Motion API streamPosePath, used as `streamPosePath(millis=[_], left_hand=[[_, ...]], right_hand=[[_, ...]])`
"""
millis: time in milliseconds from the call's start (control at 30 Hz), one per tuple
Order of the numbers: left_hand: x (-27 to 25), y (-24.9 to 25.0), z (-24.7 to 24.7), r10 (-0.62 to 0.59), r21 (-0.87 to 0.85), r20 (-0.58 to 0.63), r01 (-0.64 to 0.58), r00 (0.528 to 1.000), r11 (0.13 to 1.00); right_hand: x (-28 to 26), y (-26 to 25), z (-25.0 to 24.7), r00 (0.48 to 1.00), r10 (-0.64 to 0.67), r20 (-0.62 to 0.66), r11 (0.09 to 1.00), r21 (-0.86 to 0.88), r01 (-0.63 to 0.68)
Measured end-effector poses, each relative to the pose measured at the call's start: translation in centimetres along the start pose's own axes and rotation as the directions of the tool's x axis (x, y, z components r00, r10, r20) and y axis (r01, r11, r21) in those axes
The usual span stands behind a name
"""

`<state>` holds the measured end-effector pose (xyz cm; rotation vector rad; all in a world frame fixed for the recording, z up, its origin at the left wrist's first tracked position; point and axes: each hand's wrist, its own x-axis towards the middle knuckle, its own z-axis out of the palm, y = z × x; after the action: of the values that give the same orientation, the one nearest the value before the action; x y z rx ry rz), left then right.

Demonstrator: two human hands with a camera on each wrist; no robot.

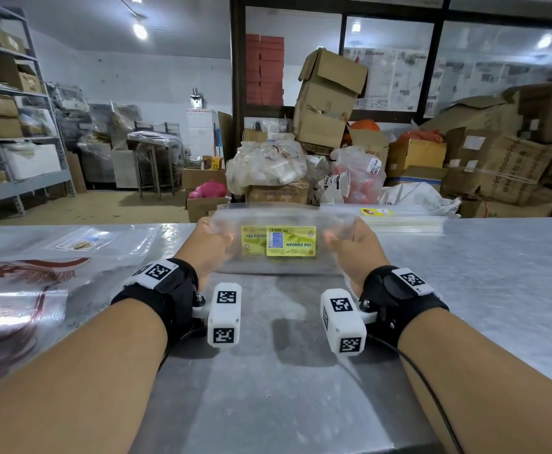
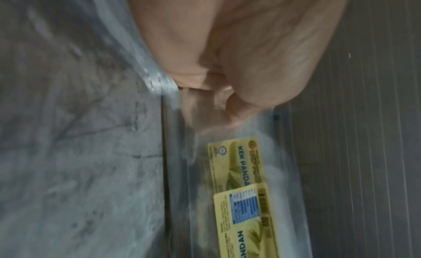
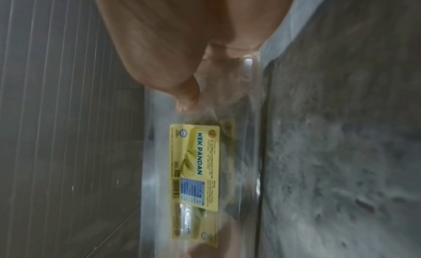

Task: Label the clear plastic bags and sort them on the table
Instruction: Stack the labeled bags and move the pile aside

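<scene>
Hands are holding up a clear bag [image 1: 281, 221] over the table [image 1: 464, 273]. Left hand [image 1: 210, 240] is pinching its left edge, right hand [image 1: 353, 242] its right edge. Two yellow labels [image 1: 290, 241] are showing through the bag.

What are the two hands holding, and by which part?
A stack of clear labelled bags: left hand grips its left edge, right hand its right edge.
</scene>
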<state>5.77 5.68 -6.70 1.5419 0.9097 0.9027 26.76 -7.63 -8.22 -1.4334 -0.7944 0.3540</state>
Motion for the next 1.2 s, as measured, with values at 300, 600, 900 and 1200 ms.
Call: streamPosePath(millis=[300, 600, 900, 1200], left_hand=[[-0.4, 0.4, 0.0, 0.042, -0.010, 0.056, -0.041, 0.998, 0.999], [0.2, -0.6, 0.0, -0.001, 0.059, 0.049, -0.002, 0.999, 0.998], [-0.5, 0.0, 0.1, 0.033, -0.004, 0.015, -0.033, 0.999, 0.999], [-0.1, -0.7, 0.4, -0.045, 0.073, 0.055, 0.041, 0.997, 0.996]], right_hand=[[-0.9, -0.8, -0.3, 0.995, -0.059, 0.078, 0.998, 0.034, 0.057], [-0.3, 0.0, -0.3, 0.999, -0.033, 0.037, 0.999, -0.042, 0.035], [-0.2, -0.4, -0.3, 0.998, -0.064, 0.006, 0.998, 0.004, 0.064], [0.7, 0.2, -0.2, 0.987, 0.148, 0.067, 0.972, -0.196, -0.132]])
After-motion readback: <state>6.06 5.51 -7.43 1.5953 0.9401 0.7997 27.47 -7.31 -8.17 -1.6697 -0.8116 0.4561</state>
